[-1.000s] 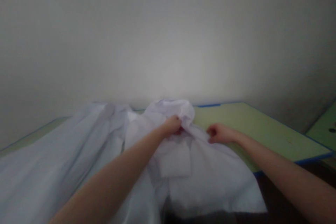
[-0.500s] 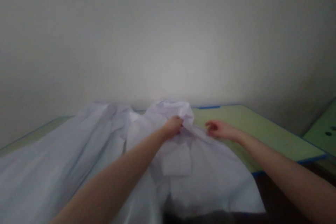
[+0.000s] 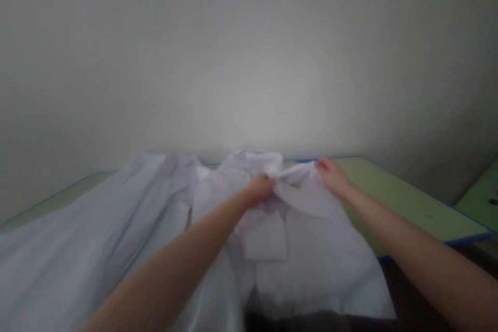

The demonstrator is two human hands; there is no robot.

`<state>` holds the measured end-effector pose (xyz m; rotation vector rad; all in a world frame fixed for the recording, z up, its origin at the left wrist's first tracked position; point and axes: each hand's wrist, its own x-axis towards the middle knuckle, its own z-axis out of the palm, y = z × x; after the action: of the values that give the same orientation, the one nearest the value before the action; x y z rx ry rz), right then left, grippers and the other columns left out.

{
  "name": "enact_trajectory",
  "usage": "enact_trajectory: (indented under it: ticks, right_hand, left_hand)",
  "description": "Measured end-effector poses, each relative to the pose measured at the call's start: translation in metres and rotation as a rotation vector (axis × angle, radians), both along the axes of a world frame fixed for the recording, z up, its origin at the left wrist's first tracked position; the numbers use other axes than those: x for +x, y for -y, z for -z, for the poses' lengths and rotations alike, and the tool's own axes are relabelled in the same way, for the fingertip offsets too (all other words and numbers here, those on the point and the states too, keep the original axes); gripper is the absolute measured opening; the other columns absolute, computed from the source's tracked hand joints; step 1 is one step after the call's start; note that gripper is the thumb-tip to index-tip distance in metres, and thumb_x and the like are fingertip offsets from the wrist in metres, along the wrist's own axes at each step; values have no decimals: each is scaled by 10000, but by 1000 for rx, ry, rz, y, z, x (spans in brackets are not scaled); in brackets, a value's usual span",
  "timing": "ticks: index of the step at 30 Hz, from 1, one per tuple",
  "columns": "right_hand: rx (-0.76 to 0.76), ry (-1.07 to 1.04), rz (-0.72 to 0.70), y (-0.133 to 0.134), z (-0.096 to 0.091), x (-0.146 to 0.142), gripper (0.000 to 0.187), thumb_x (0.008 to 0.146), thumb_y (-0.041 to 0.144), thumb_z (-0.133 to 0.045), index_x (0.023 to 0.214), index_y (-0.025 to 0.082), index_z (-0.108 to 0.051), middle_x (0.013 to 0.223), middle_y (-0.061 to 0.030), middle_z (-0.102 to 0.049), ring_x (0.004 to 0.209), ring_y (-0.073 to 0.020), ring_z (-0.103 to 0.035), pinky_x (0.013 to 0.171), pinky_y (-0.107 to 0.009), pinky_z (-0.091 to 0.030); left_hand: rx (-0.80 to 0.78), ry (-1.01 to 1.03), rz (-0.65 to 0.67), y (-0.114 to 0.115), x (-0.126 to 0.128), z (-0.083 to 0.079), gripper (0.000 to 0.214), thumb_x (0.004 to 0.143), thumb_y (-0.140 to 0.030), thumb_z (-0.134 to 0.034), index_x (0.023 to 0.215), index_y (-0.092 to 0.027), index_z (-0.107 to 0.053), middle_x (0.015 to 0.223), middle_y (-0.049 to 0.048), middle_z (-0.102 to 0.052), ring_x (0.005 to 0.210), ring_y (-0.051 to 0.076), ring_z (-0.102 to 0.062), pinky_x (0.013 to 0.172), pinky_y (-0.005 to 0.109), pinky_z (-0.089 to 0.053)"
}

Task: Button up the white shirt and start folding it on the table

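Observation:
A long white coat lies spread over the tabletop, its cloth creased and hanging past the near edge. My left hand is closed on the coat near its upper middle, with the fingertips partly hidden. At the upper right, my right hand pinches a corner of the cloth and holds it slightly raised. Between the two hands the fabric is stretched, and a small gap shows the table through it. Below my left hand is a squarish flap or pocket of the same white cloth; which one I cannot tell.
The pale green table has a blue edge and stands against a plain grey wall. More white cloth covers its left side. Another green surface with a dark round spot is at the far right. The view is dim and blurry.
My right hand, apart from the cloth before, has moved up and taken hold of the coat's upper right part, drawing it out to the right. My left hand keeps its grip.

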<state>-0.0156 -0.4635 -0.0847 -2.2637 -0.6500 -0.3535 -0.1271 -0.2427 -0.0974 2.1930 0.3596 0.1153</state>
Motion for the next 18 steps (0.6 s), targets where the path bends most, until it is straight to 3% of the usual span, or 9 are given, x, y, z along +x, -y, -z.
enact_trajectory:
  ticks: [2, 4, 8, 10, 12, 15, 18]
  right_hand:
    - [35, 21, 40, 8, -8, 7, 282, 868, 365, -364, 839, 163, -559, 772, -48, -608, 691, -147, -525, 610, -235, -362]
    - [17, -2, -54, 8, -15, 6, 305, 866, 406, -369, 833, 167, -557, 750, -38, -597, 670, -140, -516, 594, -229, -363]
    - [-49, -113, -360, -11, -28, -17, 318, 828, 462, -430, 847, 170, -554, 723, -12, -591, 622, -117, -507, 567, -214, -371]
    - [-77, -141, -462, -18, -31, -29, 297, 767, 429, -530, 912, 171, -545, 772, -11, -611, 640, -113, -527, 575, -209, -383]
    - [-141, -162, -503, -17, -29, -38, 395, 655, 340, -647, 994, 174, -530, 829, -12, -628, 669, -119, -550, 586, -207, -393]
    - [-295, -216, -395, 3, -17, -38, 559, 512, 200, -705, 1046, 175, -541, 841, -16, -645, 677, -135, -566, 592, -215, -396]
    - [-430, -317, -332, 36, -1, -28, 390, 543, 238, -686, 922, 175, -627, 770, -13, -649, 651, -145, -563, 586, -226, -385]
  left_hand:
    - [126, -15, 44, 1, -1, -4, 138, 746, -265, -514, 794, -156, -583, 720, 57, -611, 686, 171, -578, 585, 248, -438]
    - [313, 65, 77, 5, -2, -9, 218, 691, -269, -585, 874, -151, -583, 872, 82, -624, 834, 202, -580, 712, 286, -455]
    - [493, 450, 200, 27, -2, -20, 755, 598, -358, -700, 1262, -160, -400, 1325, 131, -419, 1191, 238, -414, 961, 327, -361]
    - [515, 484, 297, 39, 2, -25, 648, 669, -317, -644, 1262, -182, -418, 1259, 106, -498, 1134, 219, -475, 938, 313, -374]
    - [531, 415, 290, 45, 7, -28, 342, 749, -236, -532, 1087, -190, -557, 1029, 75, -626, 945, 201, -576, 839, 299, -418]
    - [507, 366, 109, 39, 13, -29, 172, 769, -186, -454, 847, -179, -607, 835, 62, -647, 795, 191, -591, 720, 275, -427]
    - [416, 396, -3, 24, 15, -27, 158, 776, -209, -450, 812, -176, -600, 811, 62, -640, 771, 182, -579, 674, 250, -414]
